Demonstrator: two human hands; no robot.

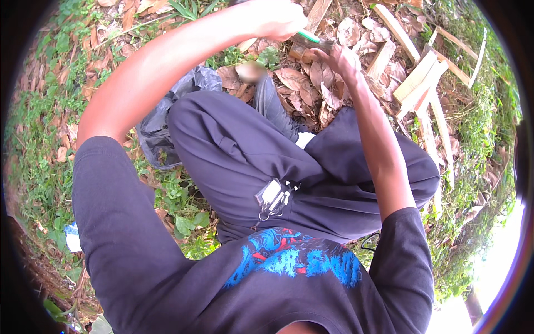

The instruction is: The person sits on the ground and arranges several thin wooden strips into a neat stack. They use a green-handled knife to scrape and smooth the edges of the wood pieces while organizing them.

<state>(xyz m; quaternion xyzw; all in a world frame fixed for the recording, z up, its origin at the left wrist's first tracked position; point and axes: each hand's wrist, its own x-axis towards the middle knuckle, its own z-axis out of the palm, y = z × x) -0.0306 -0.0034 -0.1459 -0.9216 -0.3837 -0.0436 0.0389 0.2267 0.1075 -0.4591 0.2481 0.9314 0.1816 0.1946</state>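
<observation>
My left hand (281,21) is closed at the top of the view, partly washed out by bright light. From its right side sticks out a slim green handle (308,37); the rest of that tool is hidden or unclear. My right hand (342,62) is just right of the green handle, with its thumb and fingers apart. Something dark lies by its fingertips, too unclear to name. Beneath both hands, a brown piece of wood (302,53) rests on dry leaves (320,83).
Split wood pieces (416,78) lie in a heap to the right. A black plastic bag (158,131) is beside my bent left knee (194,119). A keyring with a tag (271,199) rests on my lap. Green plants (192,220) grow around, and a blue-white scrap (72,238) lies at the left.
</observation>
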